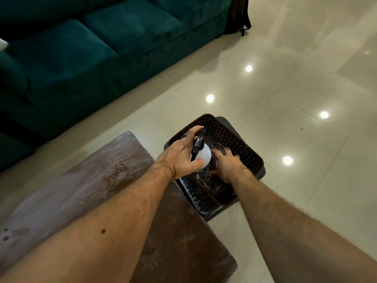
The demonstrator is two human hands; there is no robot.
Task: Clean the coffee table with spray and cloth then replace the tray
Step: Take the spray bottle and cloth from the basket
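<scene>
Both hands are reaching into a dark perforated basket [230,135] that is sitting on a low dark stool [204,205] just past the far right corner of the surface [81,193]. The left hand [181,154] is gripping a spray bottle [201,154], its fingers and thumb curling round the white body while the black trigger head is pointing up and away between the fingers. The bottle is standing over the near left part of the basket. The right hand [226,166] is lying palm down inside the basket beside the bottle, fingers bent onto a dark purplish cloth [217,147] that is bunched under them; whether the fingers are actually pinching the cloth or only pressing on it cannot be told. The two hands are almost touching, with the bottle between them.

The surface is a brown wooden coffee table, running from the lower left towards the basket. It is looking dusty, with pale streaks along its length and a scatter of small dark crumbs near its far end. Both bare forearms are crossing over its near right part.

A dark green sofa [71,58] is standing beyond the far left edge of the surface, on a glossy pale tiled floor [285,78] that is reflecting round ceiling lights. A dark backpack [239,15] is leaning at the sofa's far end.
</scene>
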